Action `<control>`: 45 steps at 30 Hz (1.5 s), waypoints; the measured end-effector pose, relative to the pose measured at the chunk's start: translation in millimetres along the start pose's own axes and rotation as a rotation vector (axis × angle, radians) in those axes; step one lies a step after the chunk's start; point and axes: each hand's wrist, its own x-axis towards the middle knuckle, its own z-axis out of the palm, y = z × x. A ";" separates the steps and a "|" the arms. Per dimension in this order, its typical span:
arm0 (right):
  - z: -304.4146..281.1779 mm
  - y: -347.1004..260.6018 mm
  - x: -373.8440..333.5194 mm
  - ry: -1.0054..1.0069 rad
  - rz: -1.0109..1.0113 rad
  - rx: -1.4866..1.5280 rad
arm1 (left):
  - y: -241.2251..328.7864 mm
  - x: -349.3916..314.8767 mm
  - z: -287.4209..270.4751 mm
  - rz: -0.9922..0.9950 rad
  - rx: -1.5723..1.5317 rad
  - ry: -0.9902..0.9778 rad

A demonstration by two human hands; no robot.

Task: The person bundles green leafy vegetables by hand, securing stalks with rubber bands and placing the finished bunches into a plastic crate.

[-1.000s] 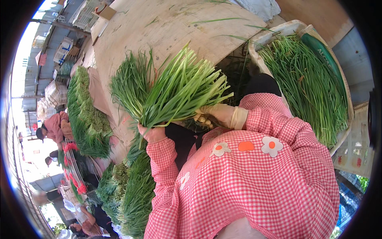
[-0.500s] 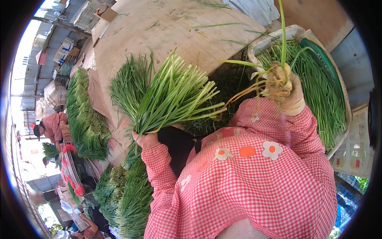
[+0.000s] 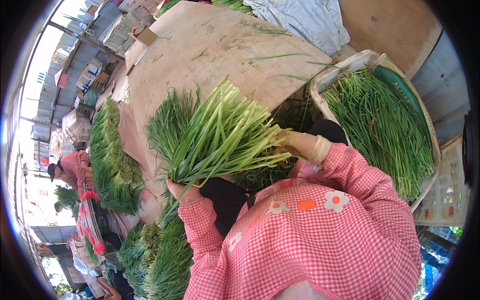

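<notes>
A thick bunch of green garlic chives (image 3: pixel 220 135) is in my left hand (image 3: pixel 184 191). The fingers wrap the leafy part, and the pale stem ends fan up and to the right. At those stem ends my right hand (image 3: pixel 297 143) is closed, fingertips pressed among the lower stems and partly hidden by them. A pale band circles its wrist. Behind the held bunch, darker chive leaves (image 3: pixel 172 112) lie against the wooden board (image 3: pixel 220 60).
To the right stands a white crate (image 3: pixel 324 102) full of loose chives, with a green sheet inside. Long rows of chives (image 3: pixel 112 160) lie at left and lower left. A person in a pink top (image 3: pixel 75 167) bends farther left. A cardboard box (image 3: pixel 145 35) sits far back.
My right hand has come down and left from near the crate to the stem ends. The pale rooty clump with yellowish leaves has left it. The left hand keeps its bunch.
</notes>
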 end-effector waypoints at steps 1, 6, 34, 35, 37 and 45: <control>6.0 -2.8 4.7 -0.032 0.062 0.147 | -2.5 1.7 -3.5 0.013 -0.005 -0.008; 19.1 -4.3 10.4 -0.027 -0.167 -0.140 | -9.8 11.4 -13.0 -0.038 -0.023 -0.053; -27.2 -55.3 11.8 0.218 0.799 1.314 | 37.2 8.0 66.4 0.149 -0.127 -0.668; -37.4 -54.1 7.0 0.207 0.786 1.399 | 42.1 12.4 64.3 0.184 -0.120 -0.765; -53.0 -51.0 -8.5 0.254 0.710 1.560 | 41.7 19.5 64.0 0.376 -0.133 -0.731; -13.4 -34.0 3.6 0.077 0.856 1.188 | 46.2 53.9 56.2 0.327 -0.480 -1.095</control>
